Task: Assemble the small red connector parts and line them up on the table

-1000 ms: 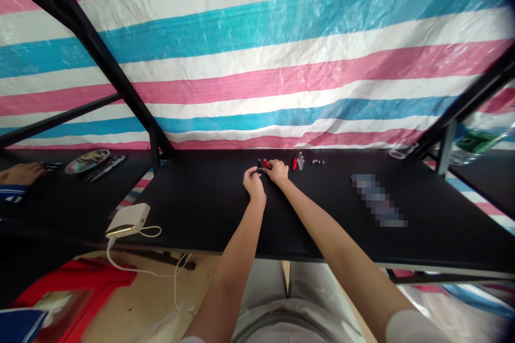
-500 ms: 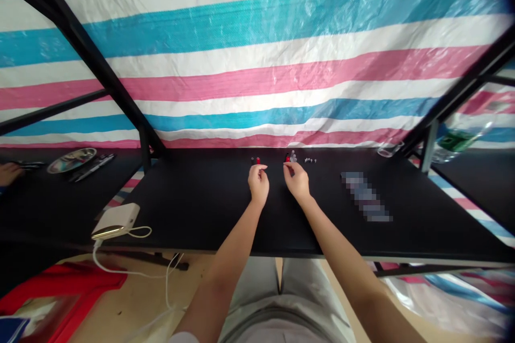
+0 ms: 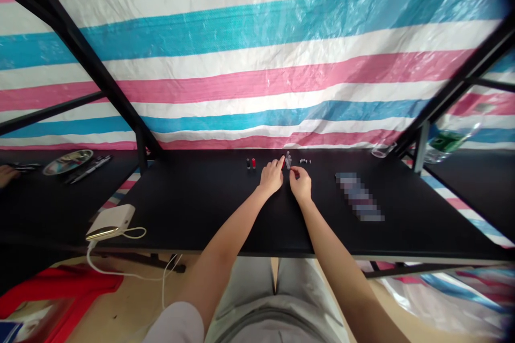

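My left hand lies over the table with its fingers stretched forward, the fingertips at a small red piece that they partly cover. Beside that piece stands a cluster of small clear pieces. My right hand is just right of my left, with thumb and forefinger pinched together near the cluster; whatever is between them is too small to make out. Left of my hands, a small black cylinder and a small red cylinder are side by side. Several tiny shiny pieces form a row to the right.
A blurred-out flat object lies on the black table at right. Near the back right is a clear cup. A white box with a cable sits front left. On the left table are a tray, pens and another person's hand.
My left hand has moved right, away from the black and red cylinders, to the pieces beside the clear cluster. My right hand has drawn back slightly. The view has shifted a little.
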Motion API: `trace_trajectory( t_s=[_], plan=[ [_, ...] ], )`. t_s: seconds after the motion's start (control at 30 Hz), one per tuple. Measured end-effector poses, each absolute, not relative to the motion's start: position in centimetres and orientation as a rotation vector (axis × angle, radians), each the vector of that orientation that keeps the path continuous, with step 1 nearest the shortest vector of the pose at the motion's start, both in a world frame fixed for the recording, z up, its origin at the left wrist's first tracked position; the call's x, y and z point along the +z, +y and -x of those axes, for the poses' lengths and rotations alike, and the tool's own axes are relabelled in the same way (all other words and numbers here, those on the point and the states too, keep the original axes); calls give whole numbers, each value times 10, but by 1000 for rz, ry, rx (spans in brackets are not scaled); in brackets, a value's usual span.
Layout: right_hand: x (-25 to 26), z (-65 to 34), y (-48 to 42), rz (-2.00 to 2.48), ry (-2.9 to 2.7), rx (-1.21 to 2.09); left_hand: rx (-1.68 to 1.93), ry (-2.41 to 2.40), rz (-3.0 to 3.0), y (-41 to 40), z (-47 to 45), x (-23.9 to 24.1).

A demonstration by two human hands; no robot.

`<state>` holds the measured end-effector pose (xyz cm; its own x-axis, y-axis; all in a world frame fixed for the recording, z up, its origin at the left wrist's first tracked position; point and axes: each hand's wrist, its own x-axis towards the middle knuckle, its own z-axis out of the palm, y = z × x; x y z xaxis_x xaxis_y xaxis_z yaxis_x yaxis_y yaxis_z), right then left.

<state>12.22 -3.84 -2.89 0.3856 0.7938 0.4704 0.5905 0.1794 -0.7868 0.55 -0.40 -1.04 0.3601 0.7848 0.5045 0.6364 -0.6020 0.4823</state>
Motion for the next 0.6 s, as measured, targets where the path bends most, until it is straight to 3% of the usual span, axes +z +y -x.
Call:
trace_trajectory(
  t_s=[0.43,0.6],
  plan=[
    [-35,-125,-35,1542,-1344,165,1025,1399,-2482,3,-5,-18],
    [-49,-124,-30,1631,-1463,82,1172,1444,-2198,0,8,-21]
  ],
)
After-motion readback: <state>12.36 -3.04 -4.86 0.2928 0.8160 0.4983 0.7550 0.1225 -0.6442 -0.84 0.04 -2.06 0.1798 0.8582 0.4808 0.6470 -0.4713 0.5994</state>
